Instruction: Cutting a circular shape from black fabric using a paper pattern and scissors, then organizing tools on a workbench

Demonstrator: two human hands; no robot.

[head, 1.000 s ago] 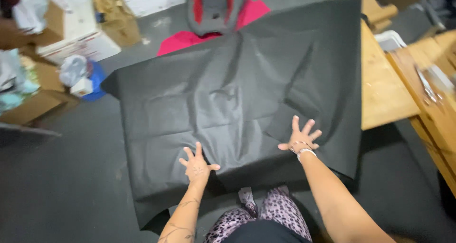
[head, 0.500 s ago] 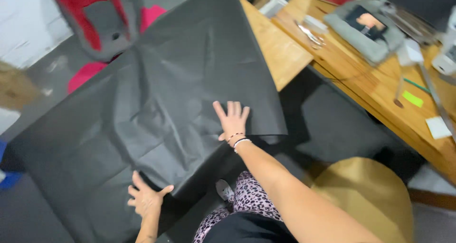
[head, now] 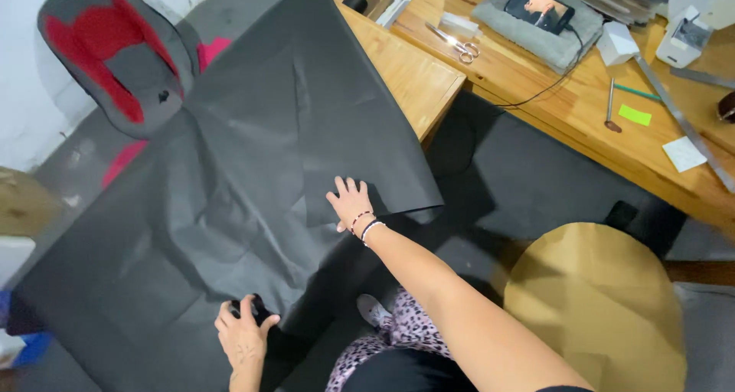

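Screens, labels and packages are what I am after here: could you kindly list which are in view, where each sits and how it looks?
Phone: lit screen, dark rectangle, lying on a grey pad on the wooden bench, top right.
Green note: small bright-green slip, on the bench.
White paper slip: pale square, near the bench edge.
White box: small, beside the pad.

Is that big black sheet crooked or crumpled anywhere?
Yes. The black sheet hangs skewed off the wooden table, its corner past the edge. Creases run across its middle, and the left hand bunches its near edge.
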